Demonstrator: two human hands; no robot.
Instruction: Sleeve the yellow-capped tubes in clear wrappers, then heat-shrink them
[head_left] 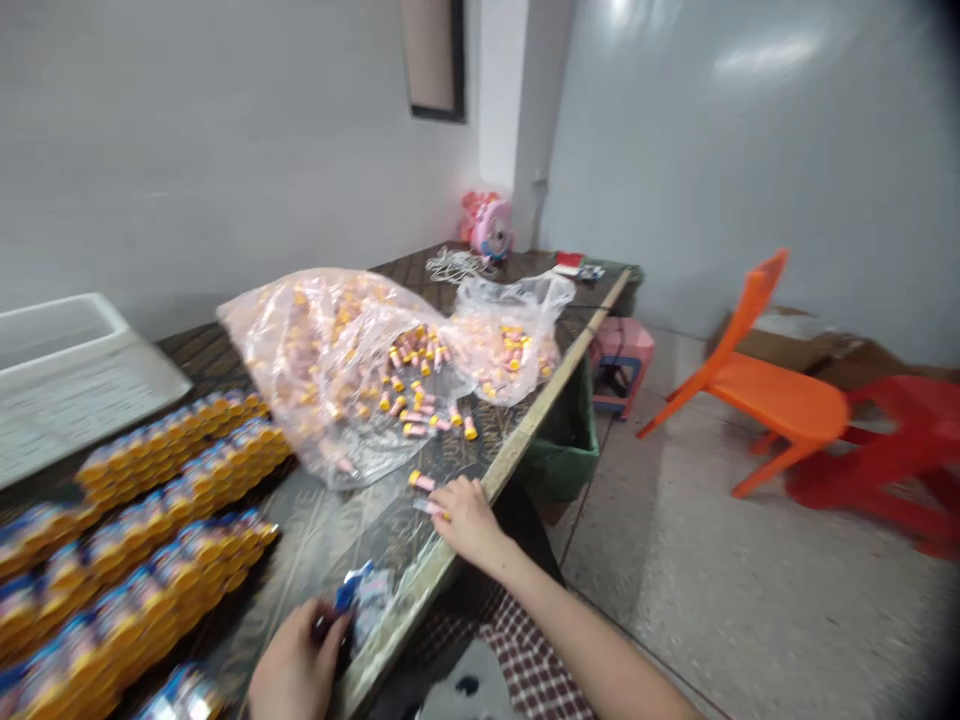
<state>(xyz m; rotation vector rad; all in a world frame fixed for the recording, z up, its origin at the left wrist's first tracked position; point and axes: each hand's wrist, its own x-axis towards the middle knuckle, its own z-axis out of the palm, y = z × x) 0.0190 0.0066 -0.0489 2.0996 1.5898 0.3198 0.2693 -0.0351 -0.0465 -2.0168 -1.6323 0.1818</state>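
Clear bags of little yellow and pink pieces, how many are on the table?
2: the larger bag lies on the table, left of centre; the smaller bag is just right of it, near the table's edge. More could be hidden behind them.

- Big bag (289, 345), 9 o'clock: thin, glossy, crinkled see-through plastic
- Small capped tube (421, 481), 7 o'clock: smooth, plastic-looking
- Tabletop (307, 515), 8 o'clock: dark, smooth, faintly shiny
- Table edge (517, 445), 2 to 7 o'clock: rough, pale wood
- Checked cloth (536, 660), 6 o'clock: matt fabric
- Orange chair (780, 395), 3 o'clock: smooth plastic
- Wall (750, 150), 2 o'clock: smooth, glossy
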